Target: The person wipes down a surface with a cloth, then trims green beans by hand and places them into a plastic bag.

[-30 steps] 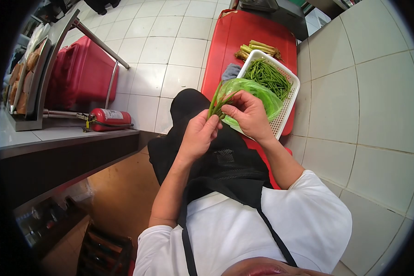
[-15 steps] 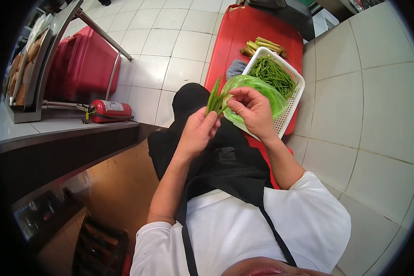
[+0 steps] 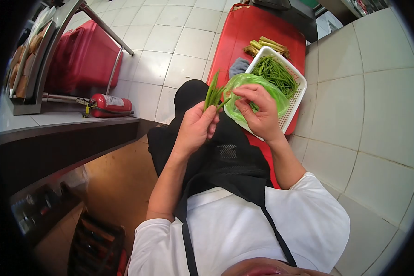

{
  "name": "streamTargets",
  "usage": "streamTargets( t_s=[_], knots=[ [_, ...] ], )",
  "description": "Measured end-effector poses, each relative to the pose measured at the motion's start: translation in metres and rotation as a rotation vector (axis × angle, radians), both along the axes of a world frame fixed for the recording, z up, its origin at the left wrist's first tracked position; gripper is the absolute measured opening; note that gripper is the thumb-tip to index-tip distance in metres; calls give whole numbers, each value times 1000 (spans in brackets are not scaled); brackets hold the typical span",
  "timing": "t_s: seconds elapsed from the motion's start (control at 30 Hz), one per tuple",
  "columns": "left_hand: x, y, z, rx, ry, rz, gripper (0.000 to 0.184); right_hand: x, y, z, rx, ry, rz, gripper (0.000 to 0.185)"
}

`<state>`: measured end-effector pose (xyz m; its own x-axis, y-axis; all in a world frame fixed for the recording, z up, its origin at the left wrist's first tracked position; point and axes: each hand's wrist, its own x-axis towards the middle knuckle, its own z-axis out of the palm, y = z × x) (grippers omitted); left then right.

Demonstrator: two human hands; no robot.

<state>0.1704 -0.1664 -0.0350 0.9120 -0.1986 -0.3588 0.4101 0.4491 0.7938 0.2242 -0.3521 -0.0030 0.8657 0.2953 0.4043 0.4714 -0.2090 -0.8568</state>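
My left hand (image 3: 198, 125) is closed round a small bunch of green beans (image 3: 213, 95), their tips pointing up and away from me. Just to the right, my right hand (image 3: 261, 108) hovers with thumb and fingers apart, and nothing shows between them. Beneath it lies a light green plastic bag (image 3: 238, 83), spread over the near part of a white plastic basket (image 3: 300, 92). More green beans (image 3: 275, 73) fill the far part of the basket. What the bag contains is hidden.
The basket rests on a red bench (image 3: 237, 34). Behind it are pale stalks (image 3: 269, 44) and a grey cloth (image 3: 238, 67). At left are a fire extinguisher (image 3: 109, 106), a red bin (image 3: 89, 57) and a metal rack (image 3: 60, 50). A tiled wall (image 3: 340, 101) stands at right.
My right hand has drawn slightly right, away from the bunch, and its thumb and fingers have spread. The beans in my left hand are fanned out more. The view has shifted slightly.
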Motion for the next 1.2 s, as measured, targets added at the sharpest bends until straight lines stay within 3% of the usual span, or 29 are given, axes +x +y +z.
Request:
streamTargets(
  t_s=[0.3,0.7,0.8,0.9,1.1,1.2],
  knots=[
    [-3,5,8,-8,5,-5,22,14,-2,2,-333,-373,175,29],
    [0,11,16,103,-36,-23,22,15,3,-2,-374,-377,175,27],
    [2,10,16,115,-50,-41,21,12,6,-6,-250,-163,160,12],
    [3,13,20,88,-22,-57,21,-1,3,-11,210,700,239,10],
    [3,13,28,75,-34,-102,21,1,6,-18,469,885,299,8],
    [4,21,19,216,-57,-94,20,2,2,-11,-250,74,164,8]
  ],
)
